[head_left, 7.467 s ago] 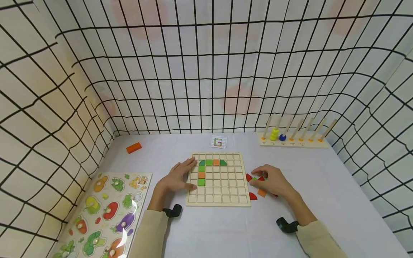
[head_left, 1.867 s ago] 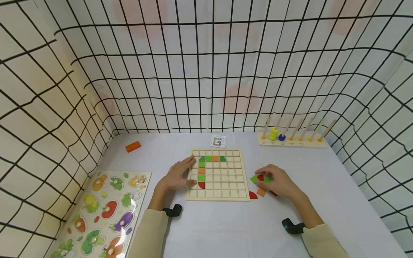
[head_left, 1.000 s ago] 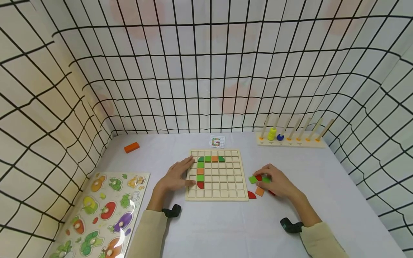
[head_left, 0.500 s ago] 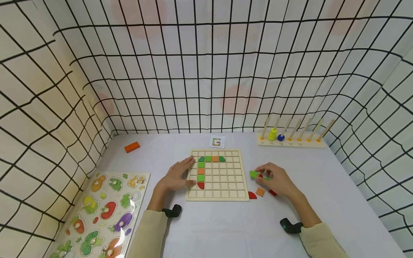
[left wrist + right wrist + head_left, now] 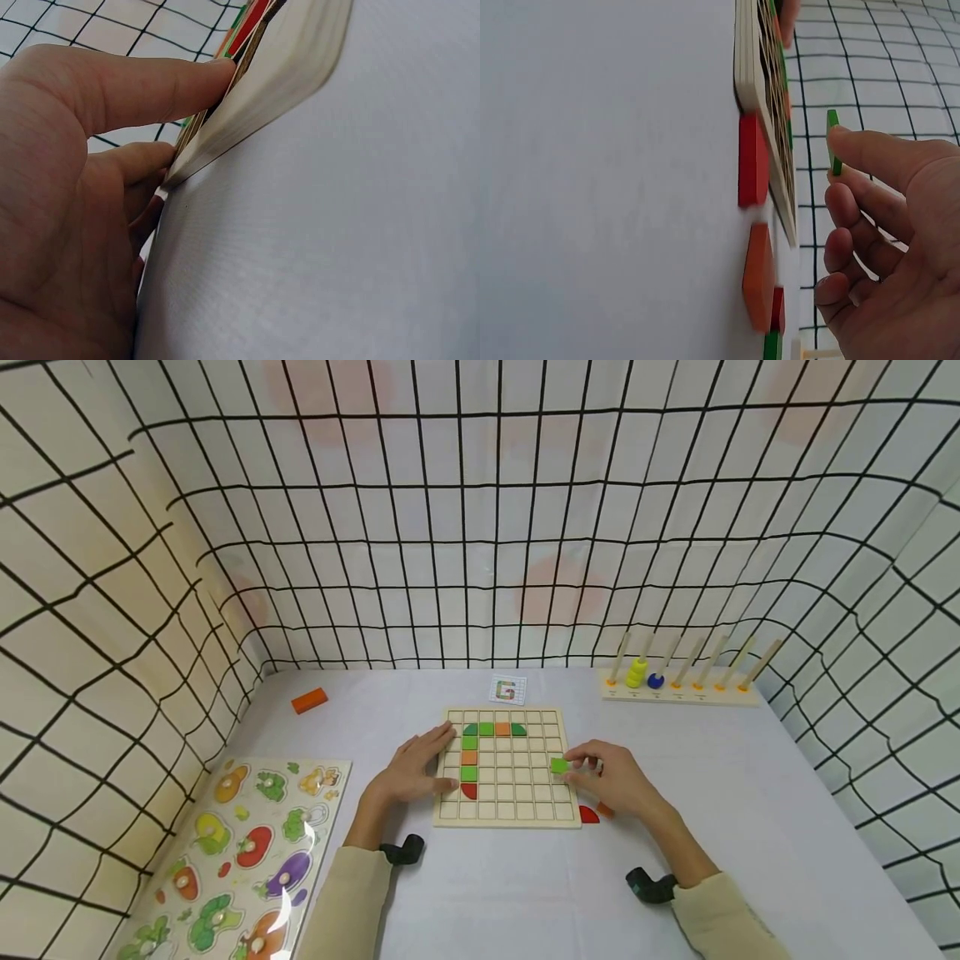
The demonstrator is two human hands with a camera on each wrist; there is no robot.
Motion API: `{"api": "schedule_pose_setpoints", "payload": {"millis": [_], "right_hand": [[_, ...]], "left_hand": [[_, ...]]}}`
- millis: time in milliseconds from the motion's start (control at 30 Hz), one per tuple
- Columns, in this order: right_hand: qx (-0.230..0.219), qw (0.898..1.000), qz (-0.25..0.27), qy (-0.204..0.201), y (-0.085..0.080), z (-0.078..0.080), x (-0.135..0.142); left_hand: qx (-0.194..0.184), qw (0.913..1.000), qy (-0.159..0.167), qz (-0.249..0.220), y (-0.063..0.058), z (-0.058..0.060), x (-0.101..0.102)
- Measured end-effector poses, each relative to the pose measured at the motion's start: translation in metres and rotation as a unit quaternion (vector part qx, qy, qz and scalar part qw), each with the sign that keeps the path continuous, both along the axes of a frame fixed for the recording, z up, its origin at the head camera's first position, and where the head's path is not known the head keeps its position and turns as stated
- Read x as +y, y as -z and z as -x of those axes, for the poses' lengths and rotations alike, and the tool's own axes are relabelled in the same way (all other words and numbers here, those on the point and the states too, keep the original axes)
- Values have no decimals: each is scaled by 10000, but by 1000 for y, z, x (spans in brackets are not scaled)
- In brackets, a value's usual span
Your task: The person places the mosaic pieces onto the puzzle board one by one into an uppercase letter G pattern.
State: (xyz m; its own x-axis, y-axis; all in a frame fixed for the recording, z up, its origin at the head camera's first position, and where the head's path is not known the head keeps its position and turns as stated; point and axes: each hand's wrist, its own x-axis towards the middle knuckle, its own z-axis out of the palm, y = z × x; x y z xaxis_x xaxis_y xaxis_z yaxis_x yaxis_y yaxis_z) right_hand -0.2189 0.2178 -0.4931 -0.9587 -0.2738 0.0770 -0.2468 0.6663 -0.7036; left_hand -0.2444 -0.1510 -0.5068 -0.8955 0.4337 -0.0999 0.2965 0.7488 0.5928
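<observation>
A wooden grid board (image 5: 517, 818) lies mid-table, with green, orange and red tiles forming a row near its top and a column down its left. My left hand (image 5: 408, 770) rests on the board's left edge, fingers and thumb extended; the left wrist view shows the thumb pressing the rim. Between thumb and forefinger, my right hand (image 5: 617, 777) pinches a green square tile (image 5: 559, 766) over the board's right side. In the right wrist view that tile (image 5: 834, 142) is raised above the board. A red quarter-round tile (image 5: 588, 815) lies by the board's lower right corner.
An orange tile (image 5: 605, 809) lies partly under my right hand. Behind the board is a small pattern card (image 5: 508, 689). A peg counting stand (image 5: 678, 694) is at back right, an orange block (image 5: 310, 701) at back left, and a vegetable puzzle board (image 5: 240, 860) at front left.
A red quarter-round tile has joined the bottom of the column. My right hand has left the loose tiles and moved left over the board with a green tile. The left hand stays put.
</observation>
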Motion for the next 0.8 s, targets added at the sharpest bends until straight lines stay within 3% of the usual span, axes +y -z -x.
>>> {"api": "schedule_pose_setpoints", "payload": {"millis": [200,400,800], "right_hand": [[-143,9998,117,-97,-2,-1,-22],[-2,9987,296,-418,0,0,-43],[-223,9964,248,-780,6,1,-78]], "left_hand": [[50,10000,-15,29,2,1,0],[44,10000,-20,59,2,1,1],[29,9999,-56,78,1,0,2]]}}
